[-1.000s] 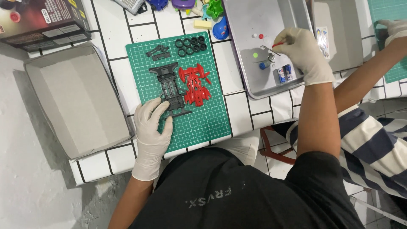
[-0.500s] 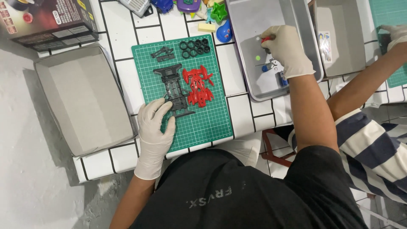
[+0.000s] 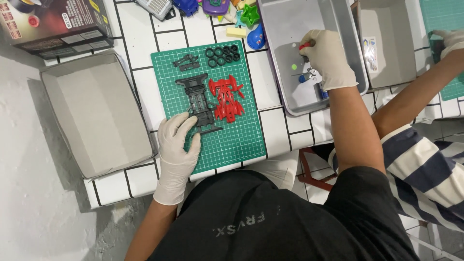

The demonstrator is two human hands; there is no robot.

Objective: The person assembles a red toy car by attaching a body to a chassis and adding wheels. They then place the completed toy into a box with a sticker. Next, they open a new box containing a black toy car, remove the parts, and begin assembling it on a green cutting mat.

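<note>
A green cutting mat (image 3: 232,140) lies on the white tiled table. On it sit a black toy-car chassis (image 3: 199,102), a red parts frame (image 3: 227,99), several black tyres (image 3: 222,55) and small dark parts (image 3: 187,61). My left hand (image 3: 178,147), in a white glove, rests flat on the mat with fingertips touching the chassis's near end. My right hand (image 3: 328,58), also gloved, is inside a grey metal tray (image 3: 290,29), fingers closed around a small red-tipped tool (image 3: 304,46). Small loose pieces (image 3: 303,77) lie in the tray below it.
An open grey cardboard box (image 3: 96,116) sits left of the mat, a dark printed box (image 3: 53,21) behind it. Colourful toy parts (image 3: 241,17) crowd the far edge. A second grey box (image 3: 386,43) stands right. Another person's striped sleeve (image 3: 425,169) and gloved hand (image 3: 449,38) reach in at right.
My right hand has shifted farther up inside the tray. The left hand stays on the mat by the chassis. The view has shifted slightly.
</note>
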